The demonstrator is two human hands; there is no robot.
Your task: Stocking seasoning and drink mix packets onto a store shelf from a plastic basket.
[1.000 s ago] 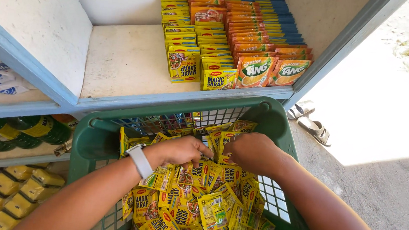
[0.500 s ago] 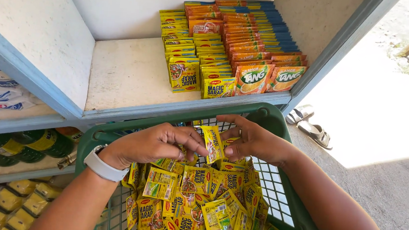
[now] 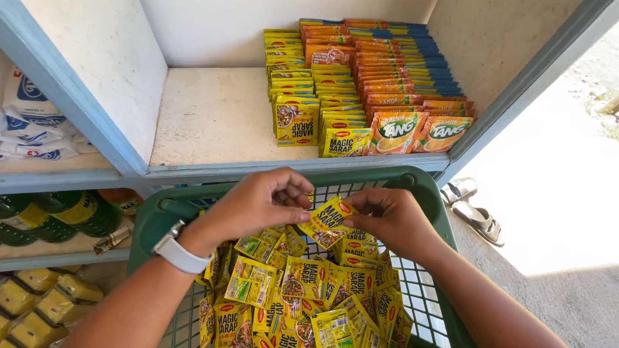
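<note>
My left hand (image 3: 259, 205) and my right hand (image 3: 390, 219) together pinch one small yellow seasoning sachet (image 3: 329, 220) above a green plastic basket (image 3: 174, 211). A heap of matching yellow sachets (image 3: 299, 306) fills the basket below the hands. A white watch (image 3: 179, 254) sits on my left wrist. On the white shelf (image 3: 211, 118) behind the basket stand rows of yellow sachets (image 3: 297, 92) and rows of orange drink-mix sachets (image 3: 405, 78).
White bags (image 3: 5, 117) lie on the shelf to the left, green bottles (image 3: 19, 221) on the shelf below, yellow packets (image 3: 19, 306) at the bottom left. A pair of sandals (image 3: 473, 205) rests on the concrete floor at right.
Both hands have risen out of the sachet heap and now hold a single sachet between them above the basket's rim.
</note>
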